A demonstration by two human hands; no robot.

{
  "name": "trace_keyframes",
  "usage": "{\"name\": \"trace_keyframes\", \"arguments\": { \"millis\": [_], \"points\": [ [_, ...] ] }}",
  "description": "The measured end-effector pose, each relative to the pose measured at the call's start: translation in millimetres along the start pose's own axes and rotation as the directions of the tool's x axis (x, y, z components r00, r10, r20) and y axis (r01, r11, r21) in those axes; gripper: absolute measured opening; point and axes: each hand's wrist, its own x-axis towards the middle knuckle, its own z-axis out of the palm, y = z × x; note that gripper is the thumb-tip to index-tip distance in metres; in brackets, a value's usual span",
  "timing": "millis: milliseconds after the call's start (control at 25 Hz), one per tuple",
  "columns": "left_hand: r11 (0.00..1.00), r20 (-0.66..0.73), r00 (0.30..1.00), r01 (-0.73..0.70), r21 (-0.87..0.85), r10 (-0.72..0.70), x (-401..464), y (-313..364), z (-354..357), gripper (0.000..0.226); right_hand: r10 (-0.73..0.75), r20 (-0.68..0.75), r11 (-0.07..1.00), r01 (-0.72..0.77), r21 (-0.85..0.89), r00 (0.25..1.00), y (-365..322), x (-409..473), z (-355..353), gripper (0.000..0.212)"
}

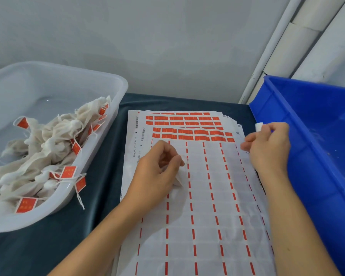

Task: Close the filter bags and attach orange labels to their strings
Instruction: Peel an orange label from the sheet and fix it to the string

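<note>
A: Where is the filter bag being worked on?

B: In the left hand (pixel 157 172). Its grip is curled round a crumpled white filter bag (pixel 176 181), held just above the top label sheet (pixel 207 206) in the middle of the table (pixel 100 176).

A: And the right hand?

B: The right hand (pixel 267 144) is raised near the rim of the blue bin (pixel 307 136). Its grip pinches a small white piece (pixel 259 126) at the fingertips; I cannot tell what that piece is.

A: Any labels left on the sheet?

B: Only at its far end, where rows of orange labels (pixel 187 134) remain. Nearer the person the sheet shows peeled white squares with red dashes between the columns. More sheets lie fanned out underneath.

A: Finished bags?

B: A heap of labelled bags (pixel 48 148) fills the clear tub (pixel 112 108) at the left, orange tags on their strings, one string hanging over the tub's rim.
</note>
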Motion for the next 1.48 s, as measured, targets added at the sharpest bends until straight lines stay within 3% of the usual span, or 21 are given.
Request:
{"name": "trace_keyframes", "arguments": {
  "millis": [200,360,520,560,720,960,1480],
  "points": [
    [0.997,-0.007,0.999,0.034,-0.073,-0.035,3,1,-2,0.01,-0.019,0.325,0.974,-0.056,0.221,0.946,-13,-46,6,0.002],
    [0.993,0.014,0.998,0.065,-0.102,-0.064,5,2,-3,0.009,-0.072,0.506,0.92,-0.139,0.367,0.859,-16,-76,10,0.041],
    [0.993,0.025,0.997,0.073,-0.093,-0.071,5,2,-3,0.01,-0.065,0.594,0.89,-0.223,0.398,0.802,-16,-94,8,0.009],
    [0.994,0.027,0.997,0.072,-0.086,-0.07,4,2,-3,0.01,-0.054,0.613,0.882,-0.25,0.399,0.788,-15,-97,7,0.011],
    [0.997,0.027,0.999,0.043,-0.062,-0.042,3,3,-1,0.011,-0.09,0.669,0.845,-0.299,0.444,0.738,-22,-102,3,0.024],
    [0.999,0.057,0.998,-0.001,-0.038,0.003,1,6,-1,0.014,-0.142,0.667,0.885,-0.208,0.416,0.732,-18,-104,10,0.009],
    [0.999,0.067,0.997,0.025,-0.033,-0.022,1,8,-1,0.019,-0.177,0.68,0.924,-0.118,0.364,0.711,-13,-101,11,0.007]
  ]
}}
